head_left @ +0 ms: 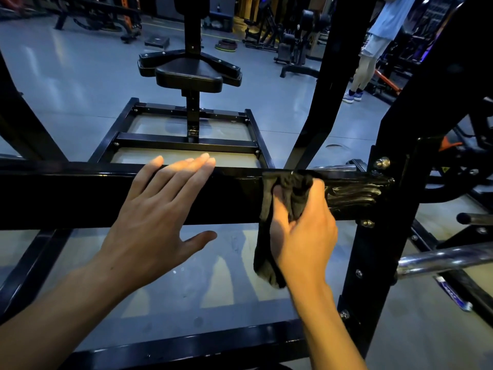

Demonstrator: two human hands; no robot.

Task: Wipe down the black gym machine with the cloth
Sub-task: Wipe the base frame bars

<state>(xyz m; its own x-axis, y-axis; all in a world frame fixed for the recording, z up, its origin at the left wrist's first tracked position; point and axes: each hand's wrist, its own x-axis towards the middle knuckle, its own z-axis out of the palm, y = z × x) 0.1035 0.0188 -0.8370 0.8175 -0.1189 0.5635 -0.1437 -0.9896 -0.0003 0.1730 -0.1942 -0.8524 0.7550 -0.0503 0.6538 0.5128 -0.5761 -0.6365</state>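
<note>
A wide black crossbar (66,196) of the gym machine runs left to right across the middle of the view. My left hand (160,206) lies flat over it with straight fingers reaching past its far edge. My right hand (304,225) grips a dark grey cloth (266,209) against the bar's front face, near its right end. The cloth bunches over the bar's top edge and its loose end hangs below my palm. Wet streaks (352,193) shine on the bar between the cloth and the bolted upright (384,222).
The machine's black seat (189,76) and floor frame (186,145) lie beyond the bar. A chrome bar (442,259) sticks out at the right. A lower black beam (186,345) crosses near my forearms. A person (373,46) stands at the back right among other machines.
</note>
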